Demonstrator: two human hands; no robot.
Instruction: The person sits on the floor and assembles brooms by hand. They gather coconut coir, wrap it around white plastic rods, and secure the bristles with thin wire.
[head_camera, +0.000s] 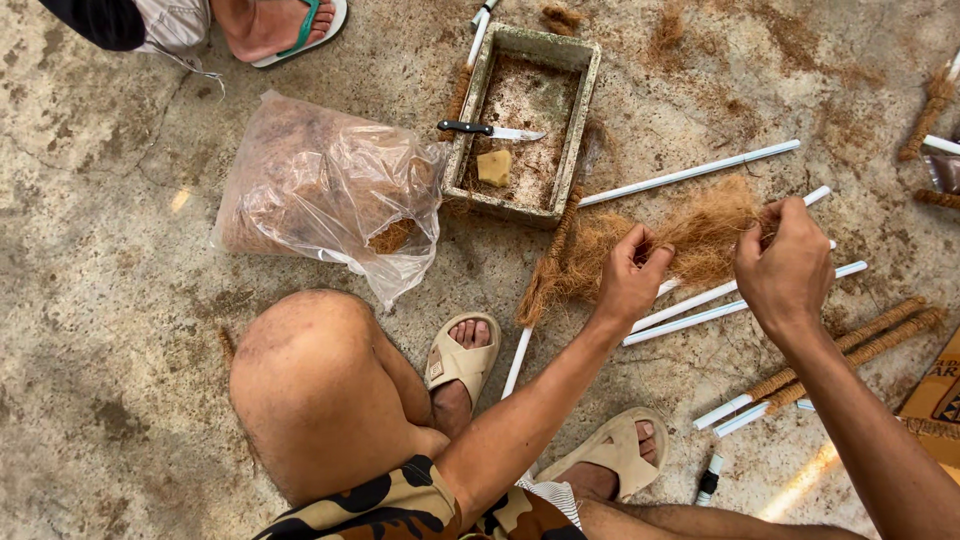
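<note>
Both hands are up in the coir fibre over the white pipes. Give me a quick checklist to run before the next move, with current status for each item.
1. Left hand pinching the coir fibre: ok.
2. Right hand gripping the same tuft: ok.
3. Bare white pipes lying below the hands, within reach: ok.
4. Knife resting across the concrete tray, away from both hands: ok.
5. Plastic bag of fibre open toward the worker: ok.
6. Enough fibre in hand: cannot tell.

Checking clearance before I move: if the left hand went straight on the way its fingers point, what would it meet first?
The left hand points up and right, into the fibre wad it pinches. Beyond that lies a white pipe, though depth is hard to judge from above.
</note>
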